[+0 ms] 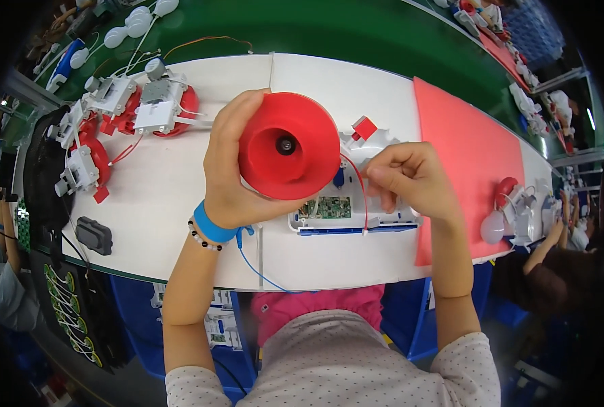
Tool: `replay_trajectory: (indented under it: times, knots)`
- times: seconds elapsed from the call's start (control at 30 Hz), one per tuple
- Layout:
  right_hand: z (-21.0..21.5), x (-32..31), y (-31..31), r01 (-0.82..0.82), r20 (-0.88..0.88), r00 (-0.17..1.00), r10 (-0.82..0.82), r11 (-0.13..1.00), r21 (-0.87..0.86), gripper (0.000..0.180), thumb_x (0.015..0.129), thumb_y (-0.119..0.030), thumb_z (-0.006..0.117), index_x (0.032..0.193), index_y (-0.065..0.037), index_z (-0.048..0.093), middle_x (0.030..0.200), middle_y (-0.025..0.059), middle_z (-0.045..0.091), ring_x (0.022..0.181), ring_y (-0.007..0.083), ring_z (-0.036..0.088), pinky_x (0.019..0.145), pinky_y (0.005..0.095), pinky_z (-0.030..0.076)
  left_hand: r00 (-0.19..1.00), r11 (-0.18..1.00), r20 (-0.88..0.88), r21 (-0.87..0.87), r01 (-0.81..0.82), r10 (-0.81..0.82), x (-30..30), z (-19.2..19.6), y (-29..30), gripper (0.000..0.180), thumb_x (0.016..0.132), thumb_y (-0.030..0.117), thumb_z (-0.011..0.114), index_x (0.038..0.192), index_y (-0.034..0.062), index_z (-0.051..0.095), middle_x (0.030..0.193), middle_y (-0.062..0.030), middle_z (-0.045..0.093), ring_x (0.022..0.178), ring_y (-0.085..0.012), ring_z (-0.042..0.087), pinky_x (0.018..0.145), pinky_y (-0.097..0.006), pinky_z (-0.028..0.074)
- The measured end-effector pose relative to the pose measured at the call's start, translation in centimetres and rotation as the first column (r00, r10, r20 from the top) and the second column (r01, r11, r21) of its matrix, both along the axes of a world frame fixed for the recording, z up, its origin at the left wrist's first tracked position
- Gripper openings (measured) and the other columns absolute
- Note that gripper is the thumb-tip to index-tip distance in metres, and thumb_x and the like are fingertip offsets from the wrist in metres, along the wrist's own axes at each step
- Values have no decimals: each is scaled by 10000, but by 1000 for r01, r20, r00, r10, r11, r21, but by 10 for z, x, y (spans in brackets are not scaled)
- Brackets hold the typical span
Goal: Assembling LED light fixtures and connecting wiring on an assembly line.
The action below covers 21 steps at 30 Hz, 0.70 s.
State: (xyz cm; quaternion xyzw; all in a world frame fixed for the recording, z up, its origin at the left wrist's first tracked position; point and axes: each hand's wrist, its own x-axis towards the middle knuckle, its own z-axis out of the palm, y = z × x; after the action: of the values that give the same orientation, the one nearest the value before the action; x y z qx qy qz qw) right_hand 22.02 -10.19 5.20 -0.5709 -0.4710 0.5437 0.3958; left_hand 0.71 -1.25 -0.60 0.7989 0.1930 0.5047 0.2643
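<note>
One red, conical plastic horn (294, 164), axis roughly facing the camera, is clasped by the left hand's (226, 169) wrapped fingers; right of the horn, the right hand's (416, 182) fingers bunch together, pinch contents undeterminable.

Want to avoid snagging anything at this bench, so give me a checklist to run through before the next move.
1. Red funnel-shaped part held securely: ok as far as it shows; the left hand is wrapped around its side.
2. Right hand empty: cannot tell; what lies between thumb and fingertips is unclear.
3. Red wire clear of the white housing: not ok; in this view it crosses the housing.
4. Green circuit board in view: ok, at least in part; it shows uncovered inside the housing.
5. Blue wristband worn: ok, on the left wrist.
</note>
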Motion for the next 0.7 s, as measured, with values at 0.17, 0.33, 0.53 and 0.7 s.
replay_trajectory:
  times: [0.17,0.33,0.53,0.7]
  knots:
    - [3,-14,-3,-79,119,989,91,992,-100,161,770,-127,613,721,25,598,545,42,555,388,46,454,359,170,348,1000,994,0,106,5,-5,1,-4,3,917,455,174,816,1223,44,332,1158,-167,437,1025,-289,486,812,-344,456]
    - [-1,-16,0,-90,182,978,106,992,-90,152,750,-104,624,724,41,589,542,38,555,396,49,468,365,170,357,1000,990,-5,138,7,-6,1,-5,7,923,467,130,810,1238,52,309,1162,-150,440,1013,-265,503,782,-339,490]
    - [-10,-19,4,-159,217,961,174,984,-87,91,736,-23,620,724,40,555,575,30,546,414,47,498,370,160,383,999,984,-47,179,7,2,0,-5,11,940,465,175,816,1242,48,302,1165,-144,439,1021,-269,500,785,-339,492]
    - [-19,-26,10,-358,494,839,228,915,185,80,694,4,622,698,39,550,581,43,554,529,98,553,482,200,434,996,994,-50,89,-63,68,-1,1,5,953,464,209,820,1245,42,300,1163,-145,439,1020,-263,501,792,-334,492]
